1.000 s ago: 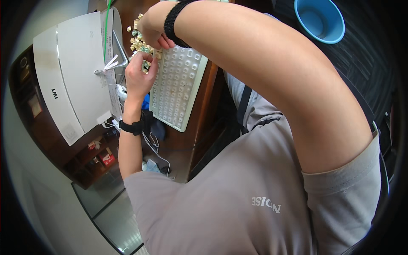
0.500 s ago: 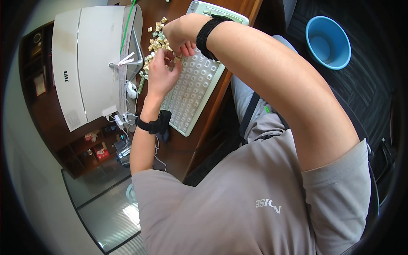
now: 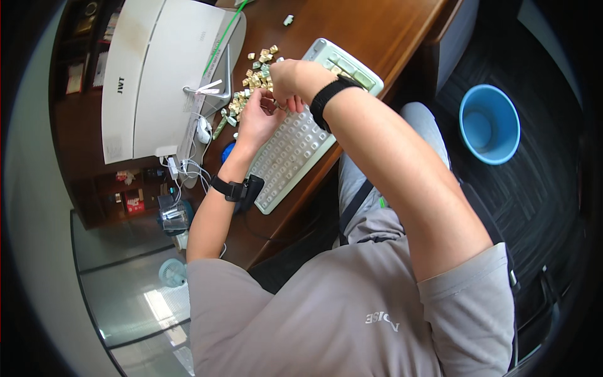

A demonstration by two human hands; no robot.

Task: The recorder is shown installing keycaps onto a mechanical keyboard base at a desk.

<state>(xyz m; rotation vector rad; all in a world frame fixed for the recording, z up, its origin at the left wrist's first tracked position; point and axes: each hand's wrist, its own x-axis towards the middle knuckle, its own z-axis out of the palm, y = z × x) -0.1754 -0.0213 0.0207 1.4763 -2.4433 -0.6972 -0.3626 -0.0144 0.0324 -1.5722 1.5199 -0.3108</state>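
Note:
A pale green keyboard (image 3: 276,188) lies slantwise on the desk. Most of its surface shows bare whitish switches, while keycaps (image 3: 345,70) sit at its far end. Over its far left edge my two hands meet, fingertips almost touching. My left hand (image 3: 256,119) has thumb and fingers curled together. From the right, my right hand (image 3: 294,80) bends down with fingers curled, its wrist over the keyboard. Whatever lies between the fingers is too small and hidden to name. Loose cream and green keycaps (image 3: 254,81) are heaped just left of both hands.
Behind the keycap heap stands a large white monitor (image 3: 147,81) with cables below it. A white mouse (image 3: 203,130) and a blue round object (image 3: 228,152) are near my left forearm. One pale keycap (image 3: 288,20) lies apart on the desk (image 3: 364,25). A blue bin (image 3: 490,125) stands on the floor.
The whole view has shifted, so the desk, keyboard and bin appear elsewhere in the picture. Both hands stay together at the keyboard's left edge, fingers still curled.

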